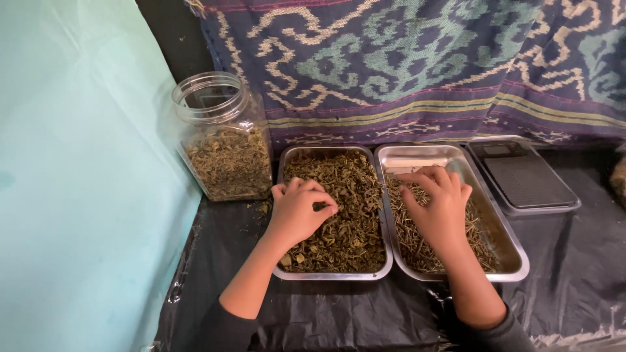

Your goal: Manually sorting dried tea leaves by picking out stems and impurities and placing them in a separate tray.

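Two steel trays lie side by side on black plastic sheeting. The left tray (284,163) is full of dried green-brown leaves (352,228). My left hand (298,212) rests on those leaves, fingers curled with the tips pinched together on some of them. The right tray (518,257) holds thin dried stems (417,244). My right hand (438,205) lies palm down over the stems, fingers bent into them near the tray's far left part.
An open clear plastic jar (225,137), half full of dried leaves, stands left of the trays. A small flat scale (528,176) sits at the right. A patterned woven cloth (424,65) hangs behind. A pale turquoise wall (78,176) borders the left.
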